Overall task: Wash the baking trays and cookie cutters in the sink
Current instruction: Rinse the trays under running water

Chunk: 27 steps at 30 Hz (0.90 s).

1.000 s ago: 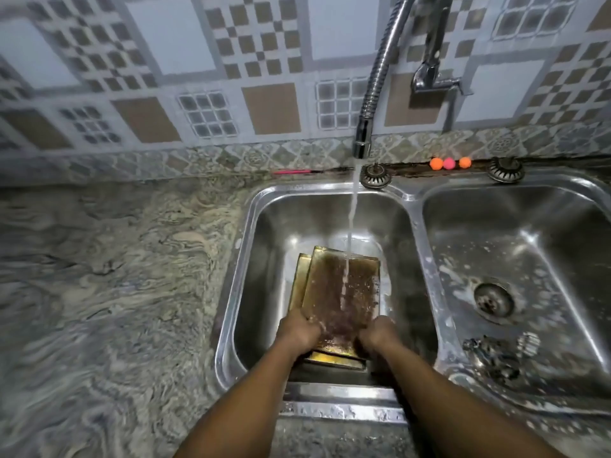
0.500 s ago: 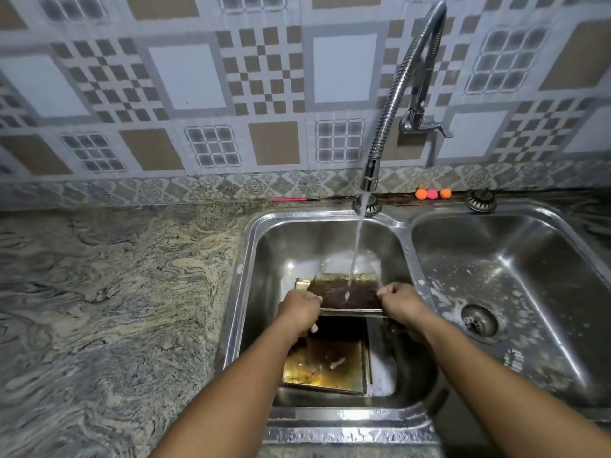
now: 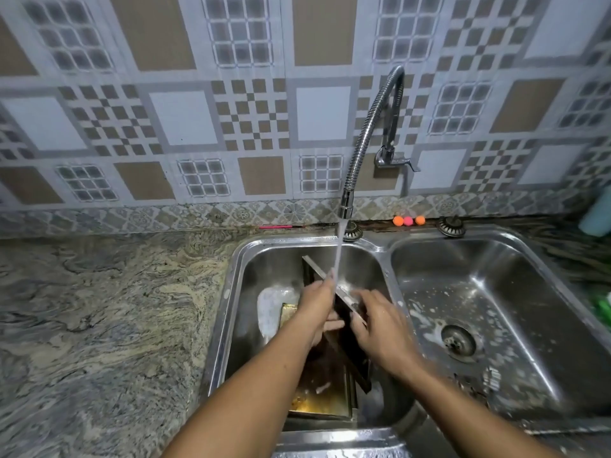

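Over the left basin of the sink [image 3: 231, 292] the person has one baking tray [image 3: 350, 348] stood up on edge. It slants from the far wall of the basin down toward the near side, and water [image 3: 338, 259] from the bendy tap [image 3: 363, 140] strikes its top rim. The left hand [image 3: 315, 305] is wrapped round that upper rim, fingers curled onto the underside. The right hand [image 3: 380, 328] sits against the other face near the rim, too blurred for me to tell whether it grips or merely rubs. A second tray [image 3: 317, 399], stained amber, lies flat on the basin floor beneath. The raised tray looks like thin, stiff metal, light enough for one hand. It is wet and probably greasy, so I would expect it to slide if pinched by its flat. The rims of the long sides seem the surer hold, one hand to each. The right basin [image 3: 529, 292] is sudsy round its drain [image 3: 458, 342], and the marbled table [image 3: 99, 325] runs off to the left.
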{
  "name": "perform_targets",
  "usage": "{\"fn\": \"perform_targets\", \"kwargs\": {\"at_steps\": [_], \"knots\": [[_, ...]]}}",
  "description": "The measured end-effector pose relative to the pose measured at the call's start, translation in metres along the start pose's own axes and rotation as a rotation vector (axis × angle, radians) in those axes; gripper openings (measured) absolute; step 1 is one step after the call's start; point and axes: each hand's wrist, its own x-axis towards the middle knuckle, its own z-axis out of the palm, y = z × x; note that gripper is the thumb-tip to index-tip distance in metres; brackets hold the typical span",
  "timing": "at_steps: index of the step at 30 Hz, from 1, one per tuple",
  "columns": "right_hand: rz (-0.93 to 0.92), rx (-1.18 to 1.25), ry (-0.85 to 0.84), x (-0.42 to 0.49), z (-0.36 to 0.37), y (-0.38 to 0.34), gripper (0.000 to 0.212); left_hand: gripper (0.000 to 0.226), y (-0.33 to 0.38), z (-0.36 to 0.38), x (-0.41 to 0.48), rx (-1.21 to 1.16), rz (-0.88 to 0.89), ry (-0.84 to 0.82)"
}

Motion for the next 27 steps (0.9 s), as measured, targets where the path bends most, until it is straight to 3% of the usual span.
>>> {"fn": "perform_targets", "kwargs": {"at_steps": [5, 8, 12, 17, 22, 27], "knots": [[-0.085, 0.123, -0.058, -0.021, 0.012, 0.016, 0.047, 0.010, -0.006, 0.007, 0.006, 0.153, 0.154, 0.210], [-0.027, 0.272, -0.056, -0.022, 0.010, 0.019, 0.042, 0.002, -0.010, 0.001, 0.008, 0.216, 0.227, 0.247], [0.196, 0.510, 0.008, -0.007, 0.006, 0.019, 0.024, 0.021, -0.013, -0.012, 0.005, 0.291, 0.300, 0.184], [0.432, 0.667, 0.016, 0.028, 0.005, 0.025, 0.036, 0.022, -0.017, -0.030, 0.000, 0.213, 0.363, 0.111], [0.572, 0.827, 0.050, 0.041, 0.011, 0.035, 0.039, 0.024, -0.023, -0.055, -0.009, 0.078, 0.230, -0.124], [0.576, 0.899, 0.094, 0.038, 0.017, 0.044, 0.036, 0.023, -0.030, -0.075, -0.004, 0.083, 0.207, -0.074]]}}
